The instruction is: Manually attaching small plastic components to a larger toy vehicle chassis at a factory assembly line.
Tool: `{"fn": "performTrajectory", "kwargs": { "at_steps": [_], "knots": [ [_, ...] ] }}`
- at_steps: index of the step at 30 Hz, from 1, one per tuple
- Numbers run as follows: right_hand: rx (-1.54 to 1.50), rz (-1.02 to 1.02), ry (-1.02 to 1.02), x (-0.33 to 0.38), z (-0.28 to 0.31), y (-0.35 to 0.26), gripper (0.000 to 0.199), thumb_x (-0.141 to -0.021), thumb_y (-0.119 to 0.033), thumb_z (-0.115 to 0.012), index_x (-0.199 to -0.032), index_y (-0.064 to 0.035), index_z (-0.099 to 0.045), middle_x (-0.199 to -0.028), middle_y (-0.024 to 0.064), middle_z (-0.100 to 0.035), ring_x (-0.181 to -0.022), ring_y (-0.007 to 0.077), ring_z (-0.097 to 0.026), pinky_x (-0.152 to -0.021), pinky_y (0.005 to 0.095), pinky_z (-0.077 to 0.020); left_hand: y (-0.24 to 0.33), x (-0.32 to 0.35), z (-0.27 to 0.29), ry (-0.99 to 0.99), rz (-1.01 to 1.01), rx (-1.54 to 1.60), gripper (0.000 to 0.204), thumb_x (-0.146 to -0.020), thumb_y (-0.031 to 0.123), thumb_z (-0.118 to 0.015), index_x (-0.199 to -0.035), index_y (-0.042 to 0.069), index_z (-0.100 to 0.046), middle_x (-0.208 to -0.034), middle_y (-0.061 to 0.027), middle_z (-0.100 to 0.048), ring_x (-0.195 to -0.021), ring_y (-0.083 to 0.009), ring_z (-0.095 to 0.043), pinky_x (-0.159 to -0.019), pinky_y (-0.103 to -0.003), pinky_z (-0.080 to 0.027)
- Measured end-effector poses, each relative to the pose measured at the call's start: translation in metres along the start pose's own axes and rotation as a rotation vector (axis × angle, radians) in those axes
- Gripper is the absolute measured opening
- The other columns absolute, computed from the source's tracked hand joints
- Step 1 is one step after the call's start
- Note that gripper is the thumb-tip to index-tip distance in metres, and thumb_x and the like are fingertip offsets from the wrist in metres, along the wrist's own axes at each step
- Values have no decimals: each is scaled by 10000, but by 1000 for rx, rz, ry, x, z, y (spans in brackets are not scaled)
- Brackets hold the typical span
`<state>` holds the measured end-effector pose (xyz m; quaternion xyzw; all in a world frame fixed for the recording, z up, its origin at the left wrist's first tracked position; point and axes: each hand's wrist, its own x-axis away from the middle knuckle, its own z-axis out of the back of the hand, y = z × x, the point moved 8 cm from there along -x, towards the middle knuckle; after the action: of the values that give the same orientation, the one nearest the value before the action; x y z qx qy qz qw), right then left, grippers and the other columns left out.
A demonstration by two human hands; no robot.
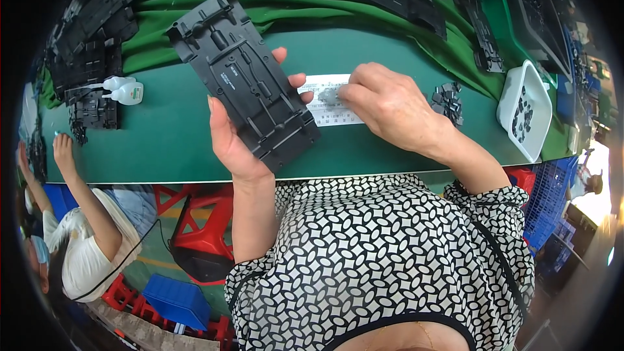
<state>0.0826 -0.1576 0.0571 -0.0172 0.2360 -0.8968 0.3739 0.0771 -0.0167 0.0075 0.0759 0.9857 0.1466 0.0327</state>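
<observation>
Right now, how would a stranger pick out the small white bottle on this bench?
Start at the green table and go to its left end, beside the stack of black plastic parts. The small white bottle lies there on its side, the only white, rounded thing among flat black pieces, well clear of the left hand.

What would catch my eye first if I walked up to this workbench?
Most likely the long black plastic panel, ribbed and moulded, held tilted in the left hand at the middle of the green table. Just to its right, the right hand pinches something small and pale over a white printed sheet. Stacks of similar black parts crowd the table's far left, and a white tray of small dark pieces sits at the right.
</observation>
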Motion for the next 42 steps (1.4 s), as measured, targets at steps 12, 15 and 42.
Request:
{"fn": "performTrajectory", "kwargs": {
  "at_steps": [12,15,42],
  "knots": [
    [-141,-168,204,19,-2,21,94,-710,-79,-700,-797,-87,-665,-748,19,-505,-750,184,-491,-688,309,-336,2,0,3,46,-16,-3,725,-918,535,-352,-1391,-2,-238,-1366,-268,-330,-1116,-393,-516,-879,-514,-494],
    [-139,-165,208,21,-2,21,98,-706,-81,-705,-796,-93,-668,-744,15,-505,-744,184,-489,-685,308,-334,3,1,1,17,-16,32,723,-918,534,-353,-1390,-2,-239,-1364,-268,-333,-1115,-393,-516,-879,-512,-495],
    [-24,37,254,13,28,-1,197,-653,-14,-687,-827,-81,-624,-745,31,-497,-709,201,-486,-647,324,-344,-1,0,3,46,-8,-25,744,-898,611,-317,-1419,86,-234,-1376,-222,-354,-1098,-376,-521,-905,-523,-470]
  ]
}}
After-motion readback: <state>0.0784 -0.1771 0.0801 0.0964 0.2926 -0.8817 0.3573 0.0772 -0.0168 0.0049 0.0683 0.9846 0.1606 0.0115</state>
